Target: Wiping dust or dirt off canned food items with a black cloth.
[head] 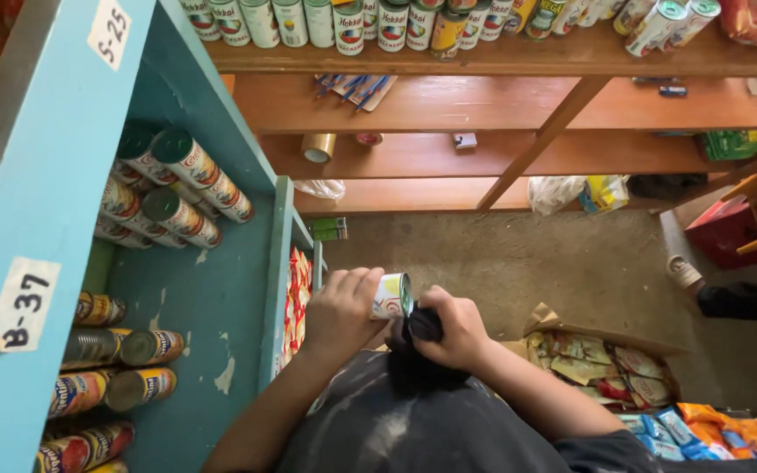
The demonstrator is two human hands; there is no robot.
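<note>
My left hand (342, 308) is closed around a small tin can (392, 295) with a light label, held level in front of my chest. My right hand (457, 328) grips a bunched piece of dark cloth (418, 328), which looks like part of my grey shirt, and presses it against the can's green end. Both hands are close together, just to the right of a blue shelf unit (221, 289).
The blue shelves hold stacked cans (177, 188) above and more cans (124, 368) below. Wooden shelves (501, 105) ahead carry a row of cans, tape rolls and small items. An open carton of snack packets (606, 368) lies on the floor, near another person's foot (685, 271).
</note>
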